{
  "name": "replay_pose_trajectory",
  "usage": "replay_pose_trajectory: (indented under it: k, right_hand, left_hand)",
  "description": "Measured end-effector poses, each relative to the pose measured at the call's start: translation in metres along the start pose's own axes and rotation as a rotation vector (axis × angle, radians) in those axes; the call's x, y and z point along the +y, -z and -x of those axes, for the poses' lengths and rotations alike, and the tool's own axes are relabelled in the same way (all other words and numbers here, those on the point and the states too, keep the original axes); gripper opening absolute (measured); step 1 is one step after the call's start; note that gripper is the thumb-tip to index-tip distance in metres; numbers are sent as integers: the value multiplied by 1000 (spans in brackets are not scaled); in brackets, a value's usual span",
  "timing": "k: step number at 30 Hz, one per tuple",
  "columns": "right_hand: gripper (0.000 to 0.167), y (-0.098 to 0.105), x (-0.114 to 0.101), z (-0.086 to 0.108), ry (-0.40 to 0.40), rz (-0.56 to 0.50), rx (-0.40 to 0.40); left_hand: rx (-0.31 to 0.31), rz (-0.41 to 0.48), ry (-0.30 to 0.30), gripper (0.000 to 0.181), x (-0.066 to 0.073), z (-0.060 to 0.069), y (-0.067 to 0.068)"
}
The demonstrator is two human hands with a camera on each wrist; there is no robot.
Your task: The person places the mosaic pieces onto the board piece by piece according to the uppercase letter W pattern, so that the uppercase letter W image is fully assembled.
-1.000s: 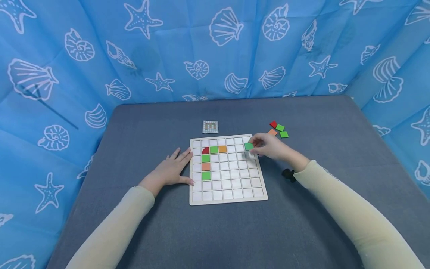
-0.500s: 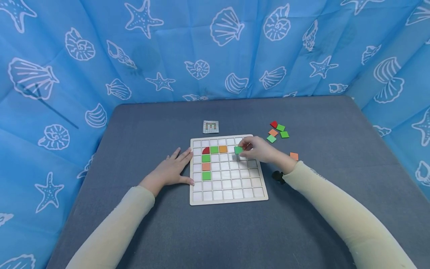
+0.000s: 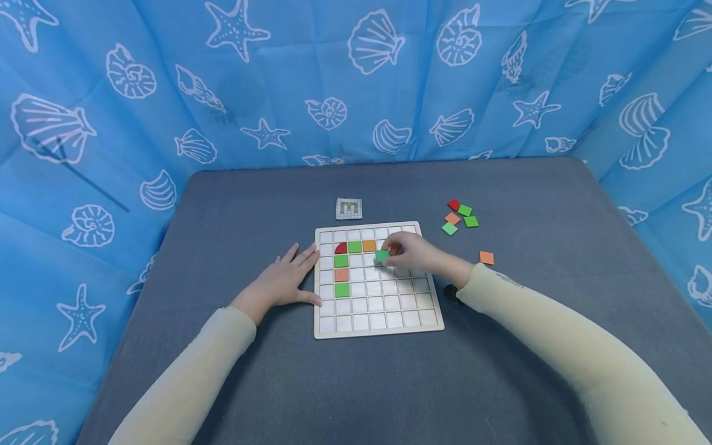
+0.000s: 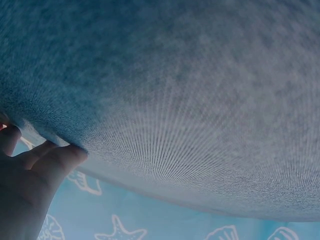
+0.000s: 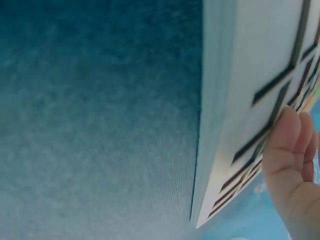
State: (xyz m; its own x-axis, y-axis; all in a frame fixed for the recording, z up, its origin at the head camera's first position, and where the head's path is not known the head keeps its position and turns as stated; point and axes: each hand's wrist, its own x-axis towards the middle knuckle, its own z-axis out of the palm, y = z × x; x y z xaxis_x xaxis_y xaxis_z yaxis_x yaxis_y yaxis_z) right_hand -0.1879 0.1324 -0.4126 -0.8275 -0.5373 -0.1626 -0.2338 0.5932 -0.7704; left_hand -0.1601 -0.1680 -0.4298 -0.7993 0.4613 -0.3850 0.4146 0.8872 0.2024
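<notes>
A square white board with a grid of cells lies on the table. My right hand pinches a green tile between thumb and fingers over its upper right part, below and right of an orange tile. Set in the cells are a red rounded tile and a green tile in the same row, with green and orange tiles down a column. Spread fingers of my left hand rest at the board's left edge. In the right wrist view, the pinched tile is hidden.
Behind the board lies a small pattern card. Several loose red, green and orange tiles lie at the back right, and one orange tile sits apart nearer the right forearm. A black object shows beneath the right wrist.
My right hand has carried the green tile leftward over the board, from its upper right corner to near the orange tile. The lone orange tile has come into view. My left hand stays put.
</notes>
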Motion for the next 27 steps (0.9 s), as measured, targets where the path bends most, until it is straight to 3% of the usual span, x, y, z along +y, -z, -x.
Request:
replay_pose_trajectory:
  k: [8, 18, 27]
  right_hand:
    - [24, -11, -4, -9, -57, 85, 1]
    - [21, -17, -9, -12, -102, 116, 28]
    - [23, -18, -8, -14, -96, 133, 21]
  left_hand:
    - [5, -2, 1, 109, 0, 0, 0]
    - [3, 0, -1, 109, 0, -1, 0]
    - [-2, -10, -15, 108, -1, 0, 1]
